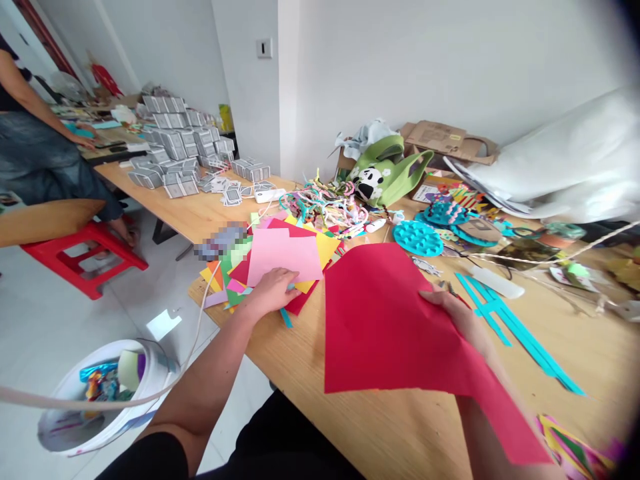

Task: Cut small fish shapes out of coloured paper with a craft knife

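Observation:
My right hand [457, 317] grips a large sheet of red paper [385, 320] by its right side, thumb on top. The sheet has a cut-out corner and a long strip hanging down over my right forearm. Just beyond that hand a small metallic tool shows in part; I cannot make out its kind. My left hand [274, 290] rests on a loose pile of coloured paper, its fingers slightly apart on a pink sheet [280, 253]. Yellow paper [327, 250], green paper [235, 257] and other colours stick out around it.
Turquoise strips [530, 340] lie on the wooden table [300, 373] at right. Behind are tangled pipe cleaners [325, 207], a green panda bag [395, 173] and stacked grey boxes [175, 147]. On the floor stand a white bucket [160, 373] and red stool [80, 257]. Another person [40, 147] stands at left.

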